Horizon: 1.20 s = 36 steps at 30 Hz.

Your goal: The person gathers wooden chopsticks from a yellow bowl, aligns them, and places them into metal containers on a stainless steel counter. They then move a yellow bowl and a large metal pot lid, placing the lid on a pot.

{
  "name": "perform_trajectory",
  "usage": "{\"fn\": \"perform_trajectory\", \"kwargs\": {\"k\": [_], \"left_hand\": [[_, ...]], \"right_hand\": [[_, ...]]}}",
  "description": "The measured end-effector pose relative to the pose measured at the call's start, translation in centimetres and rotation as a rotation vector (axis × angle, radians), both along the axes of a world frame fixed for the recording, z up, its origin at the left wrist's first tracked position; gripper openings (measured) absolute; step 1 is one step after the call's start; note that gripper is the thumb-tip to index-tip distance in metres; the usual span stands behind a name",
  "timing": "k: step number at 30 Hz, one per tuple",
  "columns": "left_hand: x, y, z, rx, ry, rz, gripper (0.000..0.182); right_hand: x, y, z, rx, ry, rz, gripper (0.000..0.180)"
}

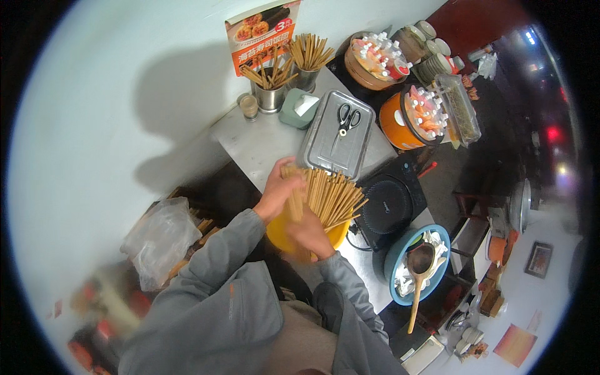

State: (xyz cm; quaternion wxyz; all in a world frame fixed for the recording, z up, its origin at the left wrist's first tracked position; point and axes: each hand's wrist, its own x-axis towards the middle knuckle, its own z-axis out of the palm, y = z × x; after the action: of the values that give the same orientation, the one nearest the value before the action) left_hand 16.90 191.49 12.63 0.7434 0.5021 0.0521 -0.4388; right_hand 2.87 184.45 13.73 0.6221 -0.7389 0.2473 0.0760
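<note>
My left hand [280,187] is closed around the upper part of a bundle of wooden chopsticks [295,201], which stands roughly upright above a yellow plastic basin [276,234]. Blurred by motion, my right hand [307,234] is at the lower part of the same bundle; its fingers seem to be around the sticks. Many more chopsticks [330,194] lean in the basin, their ends fanned over its rim on the right. Just beyond them a lidded metal tray [323,140] carries black-handled scissors [346,123].
Metal cups of chopsticks [270,98], a small jar [249,107] and a green tissue box [293,110] stand at the back. To the right are a black induction cooker [386,201] and a blue basin [390,272] with a ladle. A plastic bag [161,239] lies left.
</note>
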Motion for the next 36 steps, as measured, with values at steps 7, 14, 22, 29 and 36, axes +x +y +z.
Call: {"fn": "perform_trajectory", "kwargs": {"k": [7, 14, 22, 29, 36], "left_hand": [[1.4, -0.7, 0.6, -0.033, 0.083, 0.102, 0.033], [4.5, -1.4, 0.4, -0.137, 0.502, 0.418, 0.024], [3.5, -4.1, 1.4, -0.408, 0.679, 0.324, 0.015], [6.1, -2.3, 3.1, -0.169, 0.334, 0.202, 0.034], [7.7, -0.8, 3.8, -0.050, 0.142, -0.435, 0.049]], "right_hand": [[0.7, -1.4, 2.9, 0.300, 0.046, -0.032, 0.054], [1.4, -2.8, 5.9, -0.205, -0.391, -0.060, 0.084], [9.3, -3.2, 8.4, 0.036, -0.712, -0.321, 0.034], [15.2, -8.6, 8.7, 0.541, -0.738, -0.655, 0.018], [16.9, -11.9, 5.9, 0.612, -0.517, -0.722, 0.023]]}}
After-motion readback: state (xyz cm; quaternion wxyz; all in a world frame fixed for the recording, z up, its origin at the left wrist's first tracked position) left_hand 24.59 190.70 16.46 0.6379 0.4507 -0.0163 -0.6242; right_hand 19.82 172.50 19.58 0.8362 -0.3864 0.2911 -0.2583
